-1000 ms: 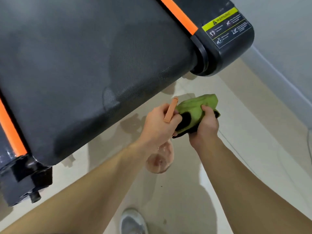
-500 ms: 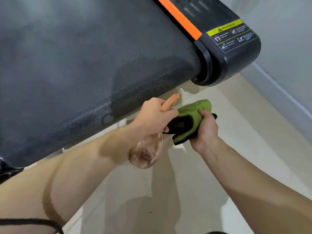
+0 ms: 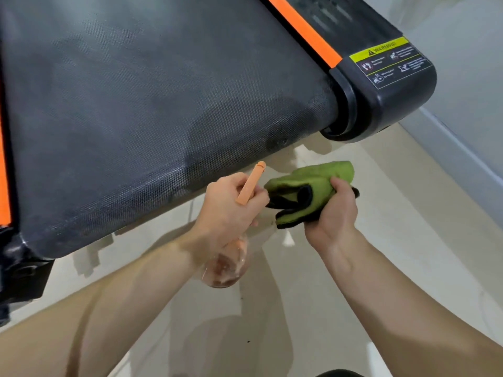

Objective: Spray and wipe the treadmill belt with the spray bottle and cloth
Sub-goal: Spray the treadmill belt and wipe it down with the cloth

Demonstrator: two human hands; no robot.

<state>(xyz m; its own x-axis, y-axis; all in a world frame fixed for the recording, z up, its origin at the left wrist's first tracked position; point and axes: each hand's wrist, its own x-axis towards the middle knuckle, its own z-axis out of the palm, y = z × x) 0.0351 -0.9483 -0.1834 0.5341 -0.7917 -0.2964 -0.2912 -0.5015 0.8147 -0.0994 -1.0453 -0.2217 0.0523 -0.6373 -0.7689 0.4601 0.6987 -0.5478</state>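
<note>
The dark grey, fine-textured treadmill belt (image 3: 163, 104) fills the upper left of the head view. Its rear edge runs diagonally just above both hands. A darker patch is visible on the belt surface near that edge. On the right, the belt is bordered by an orange side stripe (image 3: 302, 31) and a rounded black plastic end cap (image 3: 394, 110), on which a yellow-headed warning label (image 3: 392, 63) is fixed. A second orange stripe (image 3: 4, 172) is seen at the left frame edge.

The transparent, round-bodied spray bottle with an orange spray head (image 3: 224, 268) is held in the left hand (image 3: 231, 213). The fingers are curled round the bottle neck. The orange nozzle projects from the top of the fist and is pointed toward the belt, with its tip just at the rear edge. The bottle body hangs below the hand, over the floor. Whether the trigger is squeezed cannot be determined.

The green microfibre cloth with black edging (image 3: 307, 183) is bunched and gripped in the right hand (image 3: 334, 216), with thumb and fingers closed around its folds. The cloth is held just beside the left hand, off the belt and below the end cap, over the glossy beige tiled floor (image 3: 313, 308). A pale grey wall (image 3: 468, 50) is seen at the right.
</note>
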